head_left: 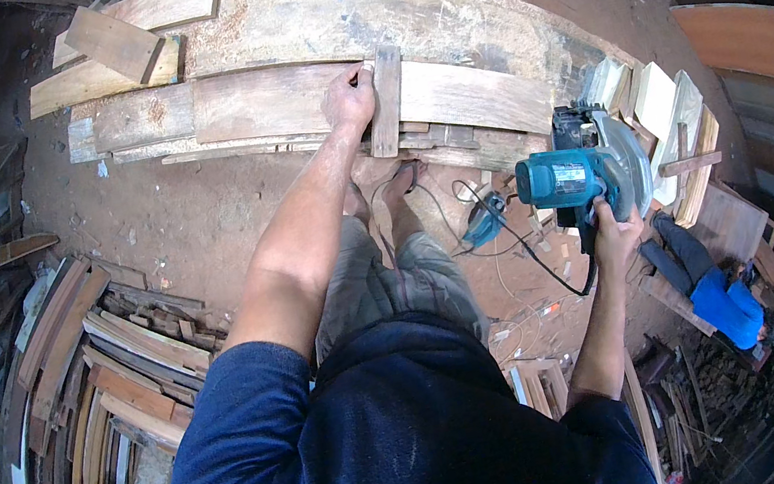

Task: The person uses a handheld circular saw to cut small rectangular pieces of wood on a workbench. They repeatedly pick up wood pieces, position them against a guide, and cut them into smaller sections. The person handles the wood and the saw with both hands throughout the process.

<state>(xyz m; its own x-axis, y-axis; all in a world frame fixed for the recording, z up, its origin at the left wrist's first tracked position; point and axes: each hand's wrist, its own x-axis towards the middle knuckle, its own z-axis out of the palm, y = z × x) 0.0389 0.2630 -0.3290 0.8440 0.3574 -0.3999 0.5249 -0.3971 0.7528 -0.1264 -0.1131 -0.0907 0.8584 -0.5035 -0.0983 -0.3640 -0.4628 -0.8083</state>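
Observation:
My right hand [616, 228] grips the rear handle of a teal circular saw [559, 179], held out past the right end of the workbench. The saw's rounded guard faces right, and its black cord hangs down in a loop. My left hand [350, 103] is closed at the left edge of a short wooden strip [386, 105], thumb and fingertips pinched together against it. That strip lies crosswise over a long plank [258, 100] on the bench. Whether something small is also between those fingers cannot be made out.
Sawdust covers the workbench [291, 19], with loose boards [113, 44] at its left end. A second teal power tool [485, 221] and cords lie by my feet. Upright boards [653, 98] stand right; stacked timber [136, 383] is lower left. A person in blue [727, 310] is at lower right.

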